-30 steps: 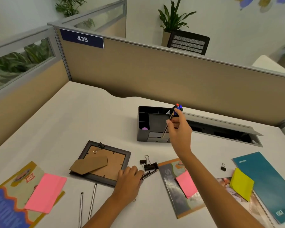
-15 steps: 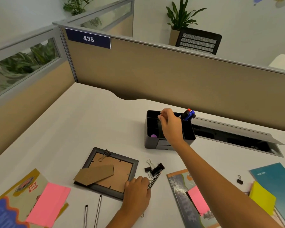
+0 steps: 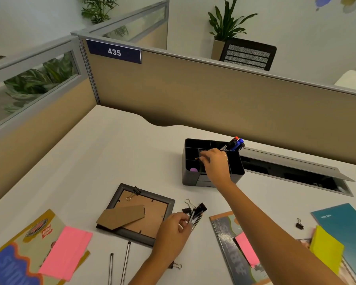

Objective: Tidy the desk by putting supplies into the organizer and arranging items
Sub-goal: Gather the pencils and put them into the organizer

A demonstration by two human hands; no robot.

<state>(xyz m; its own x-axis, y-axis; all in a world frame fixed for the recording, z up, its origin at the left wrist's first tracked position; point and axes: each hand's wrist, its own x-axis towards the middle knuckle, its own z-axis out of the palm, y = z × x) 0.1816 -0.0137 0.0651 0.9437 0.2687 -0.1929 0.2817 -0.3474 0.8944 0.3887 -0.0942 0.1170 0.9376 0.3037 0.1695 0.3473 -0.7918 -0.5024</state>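
Since a second ago: right hand (image 3: 215, 163) has dropped from above the organizer (image 3: 237, 169) to inside it, and the left hand (image 3: 173, 227) has lifted the pens off the desk (image 3: 103, 161).
Head view, right hand: fingers curl round a thin pencil-like stick whose tip pokes out to the left, over a middle compartment.
Head view, left hand: pinches a few pens (image 3: 194, 219) beside the binder clips (image 3: 195, 208) and the picture frame (image 3: 140, 212).
Still loose: two pencils (image 3: 119, 264) at the near edge, one clip (image 3: 299, 224) far right, sticky pads, booklets.
Markers (image 3: 234, 144): already standing in the organizer's back corner.
Handling: pens are probably light, stiff and smooth, so they roll; best gripped mid-barrel as a bundle and dropped in upright.
Clips: small and springy; likely easiest taken by the wire loops.
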